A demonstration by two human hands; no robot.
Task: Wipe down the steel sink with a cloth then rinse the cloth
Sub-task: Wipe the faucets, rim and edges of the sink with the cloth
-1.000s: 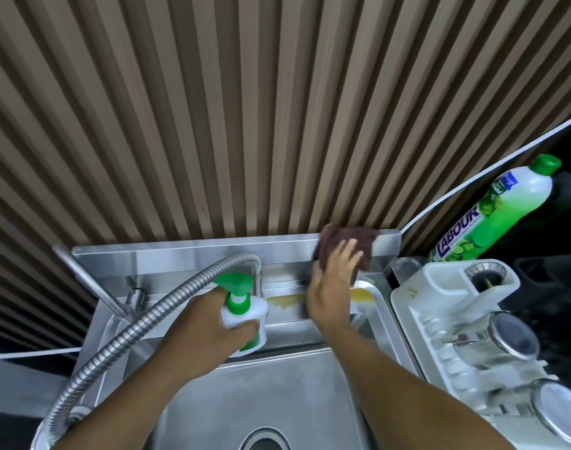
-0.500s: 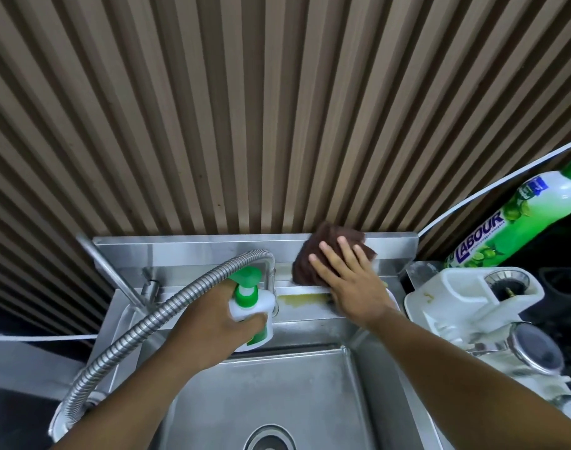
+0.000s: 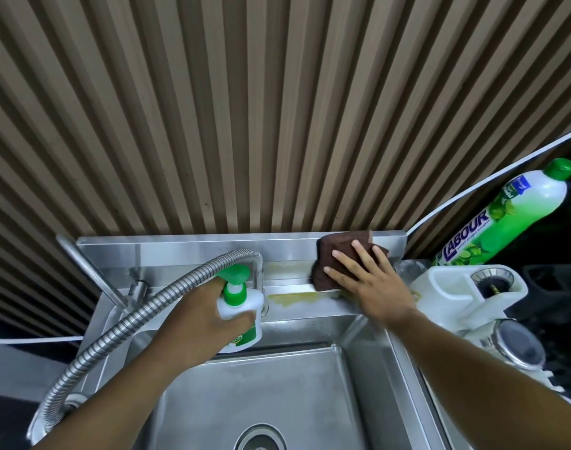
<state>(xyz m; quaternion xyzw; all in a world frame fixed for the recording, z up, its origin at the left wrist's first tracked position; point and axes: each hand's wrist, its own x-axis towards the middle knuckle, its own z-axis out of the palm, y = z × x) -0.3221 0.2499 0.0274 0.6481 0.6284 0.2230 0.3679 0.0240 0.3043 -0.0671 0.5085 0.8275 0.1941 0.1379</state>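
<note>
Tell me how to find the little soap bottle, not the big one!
Start at the steel sink and look to its back edge, beside the bendy metal hose. There the left hand grips a small white bottle. It has a green pump top, while the big LABOUR bottle to the right has a plain green cap.

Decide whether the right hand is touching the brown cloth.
Touching. The head view shows the right hand lying flat on the cloth, straight fingers spread across it, pressing it against the sink at its back wall.
</note>
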